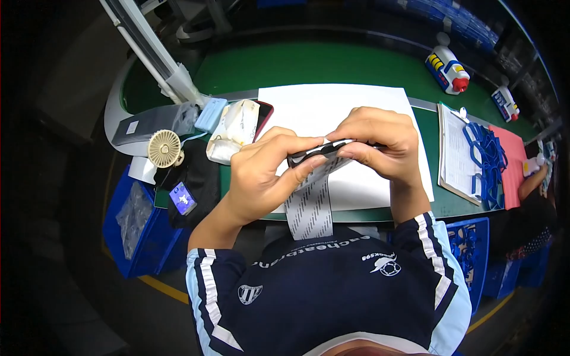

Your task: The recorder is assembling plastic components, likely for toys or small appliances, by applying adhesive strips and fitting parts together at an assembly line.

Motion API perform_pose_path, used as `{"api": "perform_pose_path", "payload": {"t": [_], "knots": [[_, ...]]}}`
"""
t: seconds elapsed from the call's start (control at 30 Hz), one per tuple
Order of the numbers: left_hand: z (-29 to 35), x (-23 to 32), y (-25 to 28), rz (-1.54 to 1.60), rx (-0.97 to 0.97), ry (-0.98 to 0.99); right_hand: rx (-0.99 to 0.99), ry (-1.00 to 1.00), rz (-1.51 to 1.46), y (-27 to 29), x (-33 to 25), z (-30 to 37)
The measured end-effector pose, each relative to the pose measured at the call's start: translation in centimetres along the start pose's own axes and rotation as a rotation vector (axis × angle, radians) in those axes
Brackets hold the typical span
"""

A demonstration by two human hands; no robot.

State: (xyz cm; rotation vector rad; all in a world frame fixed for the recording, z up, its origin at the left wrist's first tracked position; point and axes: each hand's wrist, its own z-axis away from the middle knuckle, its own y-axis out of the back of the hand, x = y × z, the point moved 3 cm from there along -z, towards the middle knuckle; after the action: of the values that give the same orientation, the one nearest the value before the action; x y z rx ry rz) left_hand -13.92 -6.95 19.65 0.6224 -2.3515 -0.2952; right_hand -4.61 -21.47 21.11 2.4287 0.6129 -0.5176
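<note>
My left hand (256, 170) and my right hand (385, 141) are raised over a large white sheet (350, 98). Between the fingers and thumbs of both hands is a narrow black piece with whitish patches (304, 155), seen nearly edge-on; its exact kind does not show. Each hand is closed on one end of it. A pale strip printed with rows of dark slanted marks (310, 204) hangs below the held piece and reaches past the table's near edge. Whether the two are joined is hidden by the fingers.
To the left are a small fan (164, 148), a white soft pack (238, 127) and a light blue packet (211, 114). On the right lie a clipboard (454, 151) and blue straps (488, 157). A white bottle (446, 70) lies farther back; another person's arm (532, 183) shows at far right.
</note>
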Motion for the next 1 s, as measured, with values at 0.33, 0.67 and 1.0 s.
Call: {"api": "perform_pose_path", "payload": {"t": [0.33,0.67,1.0], "knots": [[0.0,-0.4,0.0,0.024,-0.006,0.011,0.034,-0.03,0.058,-0.2,0.1,0.2],[0.5,-1.2,0.0,0.022,0.147,-0.22,0.07,-0.087,0.063,-0.3,0.7,0.6],[0.9,-1.4,0.0,0.001,0.102,-0.245,0.048,-0.072,0.059,-0.5,0.7,0.7]]}}
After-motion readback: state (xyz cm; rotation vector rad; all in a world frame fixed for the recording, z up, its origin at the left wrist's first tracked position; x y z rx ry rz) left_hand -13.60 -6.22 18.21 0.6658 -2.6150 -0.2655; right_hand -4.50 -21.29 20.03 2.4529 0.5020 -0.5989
